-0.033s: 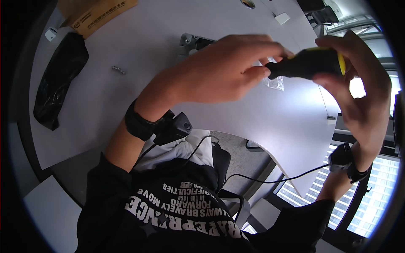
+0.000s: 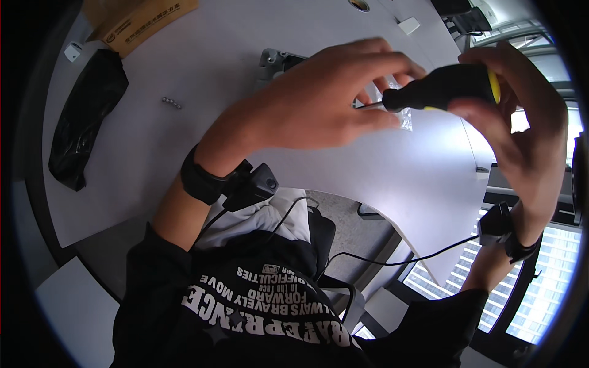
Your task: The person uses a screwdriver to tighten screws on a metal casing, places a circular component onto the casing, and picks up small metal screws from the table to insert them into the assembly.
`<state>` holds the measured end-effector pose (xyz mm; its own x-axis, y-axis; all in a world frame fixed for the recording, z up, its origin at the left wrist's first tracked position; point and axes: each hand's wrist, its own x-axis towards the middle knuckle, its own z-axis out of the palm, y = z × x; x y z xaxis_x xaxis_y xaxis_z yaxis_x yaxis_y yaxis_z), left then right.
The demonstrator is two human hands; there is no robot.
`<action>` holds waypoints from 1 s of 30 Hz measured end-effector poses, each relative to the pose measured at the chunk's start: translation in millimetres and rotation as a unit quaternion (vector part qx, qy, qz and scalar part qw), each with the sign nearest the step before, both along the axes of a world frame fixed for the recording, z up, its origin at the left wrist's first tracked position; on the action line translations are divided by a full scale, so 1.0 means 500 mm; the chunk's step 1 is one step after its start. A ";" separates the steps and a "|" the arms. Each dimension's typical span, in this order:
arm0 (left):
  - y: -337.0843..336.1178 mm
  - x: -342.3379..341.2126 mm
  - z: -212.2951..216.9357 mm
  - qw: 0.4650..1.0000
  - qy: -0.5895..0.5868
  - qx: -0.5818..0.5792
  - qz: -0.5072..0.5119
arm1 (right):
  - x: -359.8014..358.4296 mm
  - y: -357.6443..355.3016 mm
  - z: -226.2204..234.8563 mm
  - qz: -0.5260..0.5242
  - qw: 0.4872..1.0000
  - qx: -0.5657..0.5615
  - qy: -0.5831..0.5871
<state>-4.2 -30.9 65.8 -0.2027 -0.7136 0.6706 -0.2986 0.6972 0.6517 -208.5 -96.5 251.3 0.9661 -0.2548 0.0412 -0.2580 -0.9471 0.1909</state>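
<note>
A screwdriver [image 2: 445,86] with a thick black and yellow handle is held level above the table. My right hand [image 2: 521,126] grips the butt of its handle between thumb and fingers. Around the front end my left hand [image 2: 313,101] has its thumb and fingers spread, apart from the handle. The thin metal shaft runs in between them, and its tip is hidden by that hand. Beyond my left hand lies a grey metal housing [image 2: 270,60], mostly covered. A clear plastic bag [image 2: 406,119] rests on the table below the screwdriver.
On the left of the table [image 2: 202,80] are a black plastic package [image 2: 86,122], a short row of small silver pieces [image 2: 172,102], a cardboard box [image 2: 150,27] and a white plug [image 2: 73,52]. A white block [image 2: 410,26] lies far back. A cable [image 2: 392,264] hangs from my right wrist.
My left thumb and fingers have come away from the front of the handle and spread apart, so the metal shaft now shows. My right hand still holds the handle, which has shifted slightly left.
</note>
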 end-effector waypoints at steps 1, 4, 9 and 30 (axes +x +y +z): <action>0.005 0.000 0.002 1.000 -0.003 0.013 -0.002 | 0.000 -0.001 -0.017 -0.072 0.997 0.012 -0.032; 0.011 0.000 0.015 1.000 -0.012 0.009 0.015 | 0.008 -0.009 -0.003 -0.028 0.999 0.032 -0.010; 0.012 0.007 0.025 0.997 -0.053 0.050 0.028 | 0.022 0.011 0.004 0.086 0.996 -0.028 0.012; 0.066 0.045 -0.108 0.922 -0.253 0.151 0.253 | 0.027 -0.004 -0.071 0.074 0.995 -0.001 -0.066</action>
